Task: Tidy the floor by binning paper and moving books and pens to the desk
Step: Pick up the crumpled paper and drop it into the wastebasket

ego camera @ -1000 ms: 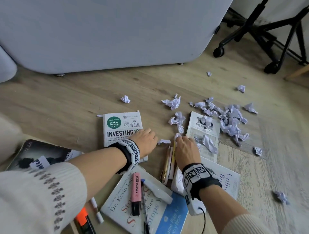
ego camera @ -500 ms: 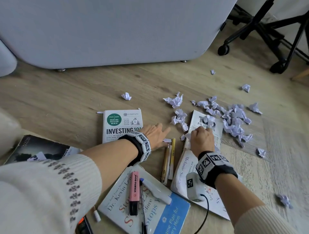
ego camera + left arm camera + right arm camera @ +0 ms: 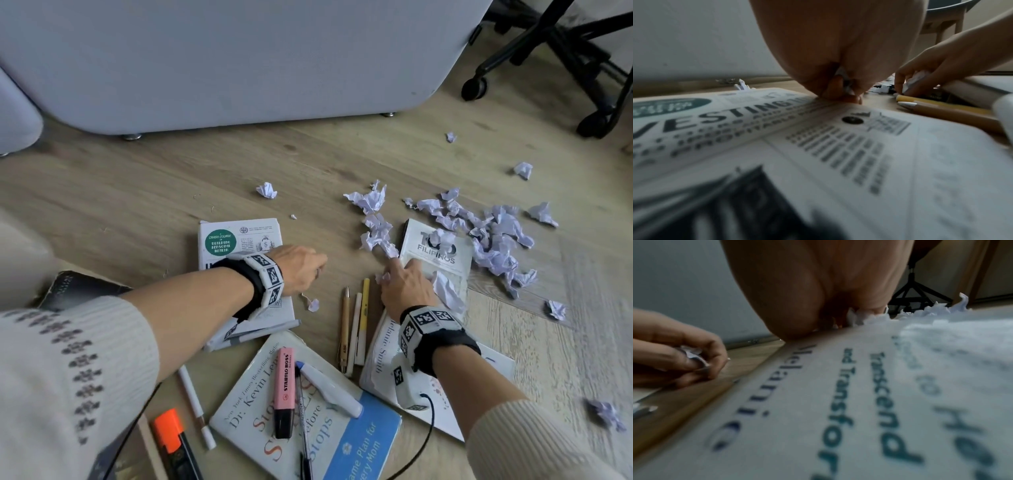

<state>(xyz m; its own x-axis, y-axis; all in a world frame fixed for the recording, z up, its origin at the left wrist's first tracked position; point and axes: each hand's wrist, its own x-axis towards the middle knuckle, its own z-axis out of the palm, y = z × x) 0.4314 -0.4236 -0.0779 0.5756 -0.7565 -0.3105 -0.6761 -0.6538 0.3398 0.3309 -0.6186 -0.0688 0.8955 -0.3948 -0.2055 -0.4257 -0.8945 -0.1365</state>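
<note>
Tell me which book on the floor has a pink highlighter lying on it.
The Dr. Kevin book with the blue corner, nearest the camera. The pink highlighter lies on its cover beside two pens; no other book carries a highlighter.

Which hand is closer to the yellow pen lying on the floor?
Right. The right hand is just beside the yellow pen, at its tip. The left hand is further away, over the investing book.

- A pale grey upholstered sofa (image 3: 239, 61) stands across the far side, on small metal feet (image 3: 132, 137).
- A black chair base (image 3: 555, 58) on castors sits at the far right.
- Light wood-plank floor (image 3: 137, 192) underneath.
</note>
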